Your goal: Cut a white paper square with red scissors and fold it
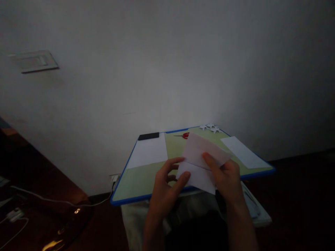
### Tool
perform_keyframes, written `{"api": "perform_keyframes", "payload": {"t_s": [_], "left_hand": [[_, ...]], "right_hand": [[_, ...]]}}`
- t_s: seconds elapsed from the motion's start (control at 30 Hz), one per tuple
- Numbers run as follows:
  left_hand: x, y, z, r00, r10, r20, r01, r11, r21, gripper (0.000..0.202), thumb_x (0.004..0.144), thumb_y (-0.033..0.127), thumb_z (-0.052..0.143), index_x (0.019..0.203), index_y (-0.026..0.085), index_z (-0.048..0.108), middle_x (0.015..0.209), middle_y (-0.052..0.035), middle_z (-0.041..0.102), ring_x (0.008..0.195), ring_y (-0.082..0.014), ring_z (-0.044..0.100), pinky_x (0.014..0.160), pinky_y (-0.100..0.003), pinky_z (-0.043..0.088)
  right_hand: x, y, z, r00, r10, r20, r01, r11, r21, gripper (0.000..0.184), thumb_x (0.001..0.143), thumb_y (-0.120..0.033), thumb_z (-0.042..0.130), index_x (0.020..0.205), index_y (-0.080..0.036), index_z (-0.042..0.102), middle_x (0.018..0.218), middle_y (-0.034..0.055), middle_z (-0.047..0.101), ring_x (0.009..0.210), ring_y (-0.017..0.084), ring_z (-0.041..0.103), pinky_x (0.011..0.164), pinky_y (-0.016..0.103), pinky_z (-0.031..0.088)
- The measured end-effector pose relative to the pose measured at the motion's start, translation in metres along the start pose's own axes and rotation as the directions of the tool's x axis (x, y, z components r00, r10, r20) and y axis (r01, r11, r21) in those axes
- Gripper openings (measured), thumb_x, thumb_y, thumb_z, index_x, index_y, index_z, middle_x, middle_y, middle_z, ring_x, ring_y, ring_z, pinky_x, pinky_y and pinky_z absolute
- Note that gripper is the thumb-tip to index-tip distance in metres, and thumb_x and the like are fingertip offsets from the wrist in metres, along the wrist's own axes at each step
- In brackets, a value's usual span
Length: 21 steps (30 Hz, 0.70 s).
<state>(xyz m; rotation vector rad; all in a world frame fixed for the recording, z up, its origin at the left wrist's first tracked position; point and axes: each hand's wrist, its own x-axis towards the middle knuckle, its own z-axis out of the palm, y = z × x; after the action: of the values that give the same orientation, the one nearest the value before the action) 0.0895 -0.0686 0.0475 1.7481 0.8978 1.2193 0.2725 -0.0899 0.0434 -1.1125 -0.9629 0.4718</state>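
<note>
Paper [202, 151], apparently folded (dim view), is held above the near side of the desk [138, 183]. Left hand [167, 186], right hand [227, 176]: fingers clamped on its opposite edges. Likely light, flexible, easily creased; edge grip suits.

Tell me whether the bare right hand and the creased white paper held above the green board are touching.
Touching. The head view shows the bare right hand with its thumb laid over the creased white paper.
</note>
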Motion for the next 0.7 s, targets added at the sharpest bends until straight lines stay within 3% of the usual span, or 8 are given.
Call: {"api": "perform_keyframes", "payload": {"t_s": [0.17, 0.3, 0.53, 0.7], "left_hand": [[0.002, 0.003, 0.006, 0.992, 0.123, -0.029, -0.115, 0.974, 0.195, 0.02, 0.093, 0.032, 0.073, 0.112, 0.025, 0.07, 0.121, -0.008, 0.072, 0.108, -0.0245, 0.069, 0.073, -0.029, 0.058], [0.002, 0.003, 0.008, 0.994, 0.095, -0.059, -0.083, 0.981, 0.174, 0.013, 0.094, 0.032, 0.072, 0.1, 0.023, 0.064, 0.112, -0.0056, 0.071, 0.102, -0.0222, 0.069, 0.073, -0.028, 0.056], [-0.001, 0.003, 0.003, 0.999, 0.031, 0.03, -0.031, 1.0, 0.002, 0.025, 0.093, 0.036, 0.075, 0.083, 0.021, 0.057, 0.122, -0.0073, 0.068, 0.111, -0.0248, 0.067, 0.081, -0.033, 0.061], [-0.001, -0.002, 0.002, 0.998, -0.019, 0.062, 0.025, 0.996, -0.09, 0.025, 0.091, 0.038, 0.078, 0.096, 0.022, 0.059, 0.12, -0.0077, 0.069, 0.107, -0.0254, 0.07, 0.074, -0.031, 0.064]], "right_hand": [[0.0, -0.006, -0.003, 0.982, -0.112, 0.152, 0.124, 0.99, -0.068, 0.034, 0.094, -0.052, 0.07, 0.095, -0.021, 0.085, 0.091, 0.0066, 0.084, 0.087, 0.028, 0.077, 0.079, 0.034, 0.061], [0.002, -0.004, -0.001, 0.973, -0.16, 0.165, 0.171, 0.984, -0.058, 0.031, 0.097, -0.048, 0.068, 0.096, -0.022, 0.084, 0.095, 0.0055, 0.083, 0.091, 0.026, 0.076, 0.084, 0.033, 0.059], [0.005, 0.007, 0.004, 0.994, -0.015, 0.105, 0.013, 1.0, 0.019, 0.038, 0.096, -0.054, 0.068, 0.103, -0.019, 0.082, 0.102, 0.0068, 0.083, 0.097, 0.027, 0.074, 0.087, 0.033, 0.057], [0.005, 0.011, 0.0, 0.99, 0.073, 0.118, -0.086, 0.991, 0.103, 0.035, 0.089, -0.046, 0.073, 0.109, -0.018, 0.081, 0.102, 0.0069, 0.083, 0.098, 0.029, 0.074, 0.083, 0.033, 0.059]]}}
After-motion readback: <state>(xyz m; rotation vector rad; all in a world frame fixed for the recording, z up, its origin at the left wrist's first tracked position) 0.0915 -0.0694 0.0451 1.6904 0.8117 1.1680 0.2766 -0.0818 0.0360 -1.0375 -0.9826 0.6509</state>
